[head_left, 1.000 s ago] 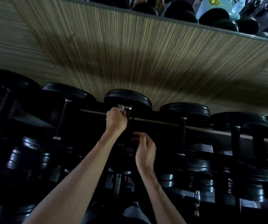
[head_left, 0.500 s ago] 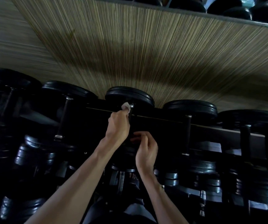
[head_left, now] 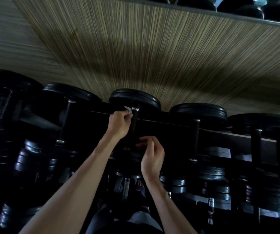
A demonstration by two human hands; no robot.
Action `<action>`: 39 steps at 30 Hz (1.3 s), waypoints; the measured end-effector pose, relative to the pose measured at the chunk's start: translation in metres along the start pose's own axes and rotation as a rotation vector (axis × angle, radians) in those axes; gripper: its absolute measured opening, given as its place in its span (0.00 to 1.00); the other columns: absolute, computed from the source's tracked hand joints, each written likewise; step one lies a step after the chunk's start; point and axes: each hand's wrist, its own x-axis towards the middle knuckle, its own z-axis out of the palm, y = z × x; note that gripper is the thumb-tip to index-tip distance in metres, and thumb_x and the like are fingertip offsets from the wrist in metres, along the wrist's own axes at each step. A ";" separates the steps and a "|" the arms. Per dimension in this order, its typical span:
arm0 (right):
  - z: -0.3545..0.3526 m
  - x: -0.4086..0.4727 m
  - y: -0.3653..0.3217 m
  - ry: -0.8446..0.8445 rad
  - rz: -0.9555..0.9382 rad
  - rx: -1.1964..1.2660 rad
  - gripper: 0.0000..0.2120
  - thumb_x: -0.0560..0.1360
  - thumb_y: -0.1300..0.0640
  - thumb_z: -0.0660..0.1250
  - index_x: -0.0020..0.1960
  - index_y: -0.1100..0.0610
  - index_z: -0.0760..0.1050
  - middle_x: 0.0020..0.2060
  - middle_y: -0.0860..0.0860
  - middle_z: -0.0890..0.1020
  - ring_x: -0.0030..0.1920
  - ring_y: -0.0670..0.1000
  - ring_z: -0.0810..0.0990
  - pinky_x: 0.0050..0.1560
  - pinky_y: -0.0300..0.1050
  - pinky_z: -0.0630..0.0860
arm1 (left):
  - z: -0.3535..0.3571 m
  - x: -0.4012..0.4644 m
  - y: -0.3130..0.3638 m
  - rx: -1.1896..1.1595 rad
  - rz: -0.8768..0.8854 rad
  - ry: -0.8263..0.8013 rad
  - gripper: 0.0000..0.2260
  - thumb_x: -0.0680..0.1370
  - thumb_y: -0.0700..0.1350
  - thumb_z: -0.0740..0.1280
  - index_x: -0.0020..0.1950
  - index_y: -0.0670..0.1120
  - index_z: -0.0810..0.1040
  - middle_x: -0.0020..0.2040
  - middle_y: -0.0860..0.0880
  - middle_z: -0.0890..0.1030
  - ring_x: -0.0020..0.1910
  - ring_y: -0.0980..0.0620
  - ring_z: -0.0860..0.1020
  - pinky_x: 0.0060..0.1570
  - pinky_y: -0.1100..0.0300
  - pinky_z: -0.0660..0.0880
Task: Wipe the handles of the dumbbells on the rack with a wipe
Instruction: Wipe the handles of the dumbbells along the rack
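Observation:
A row of black dumbbells lies on a dark rack (head_left: pixel 169 123). My left hand (head_left: pixel 119 123) pinches a small white wipe (head_left: pixel 128 110) against the far end of the handle (head_left: pixel 134 125) of the middle dumbbell (head_left: pixel 134 99), just beside its chrome collar. My right hand (head_left: pixel 151 157) hovers at the near end of that same handle, fingers curled and loosely apart, with nothing visibly held in them. The near end of the handle is hidden behind my hands.
More dumbbells sit left (head_left: pixel 68 93) and right (head_left: pixel 198 112) of the middle one, with a lower tier of smaller ones (head_left: pixel 31 159) below. A striped wooden floor (head_left: pixel 152 56) stretches beyond the rack. Dark round weights (head_left: pixel 247 7) line the top edge.
My left hand slid slightly back along the handle from the collar, and the wipe now shows more above my fingers. My right hand curled its fingers closer to the handle's near end.

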 end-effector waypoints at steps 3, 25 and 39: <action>0.000 0.000 -0.001 0.003 -0.001 -0.001 0.16 0.82 0.61 0.57 0.45 0.51 0.82 0.36 0.47 0.85 0.40 0.48 0.85 0.43 0.45 0.80 | 0.001 -0.008 -0.004 0.031 0.067 0.017 0.13 0.83 0.44 0.63 0.65 0.40 0.79 0.54 0.44 0.83 0.54 0.49 0.81 0.46 0.73 0.73; 0.000 0.000 -0.002 -0.009 0.026 0.012 0.16 0.82 0.61 0.57 0.45 0.51 0.82 0.36 0.48 0.85 0.41 0.48 0.85 0.44 0.46 0.80 | 0.002 -0.004 -0.014 0.084 0.123 0.025 0.16 0.83 0.41 0.59 0.37 0.57 0.73 0.34 0.56 0.72 0.34 0.59 0.70 0.38 0.67 0.70; 0.001 -0.001 0.000 0.000 0.010 0.021 0.16 0.82 0.60 0.56 0.44 0.51 0.82 0.36 0.48 0.85 0.40 0.49 0.85 0.43 0.44 0.79 | 0.001 -0.015 -0.012 0.136 0.153 0.012 0.19 0.81 0.37 0.62 0.72 0.48 0.67 0.50 0.45 0.80 0.42 0.53 0.81 0.32 0.65 0.76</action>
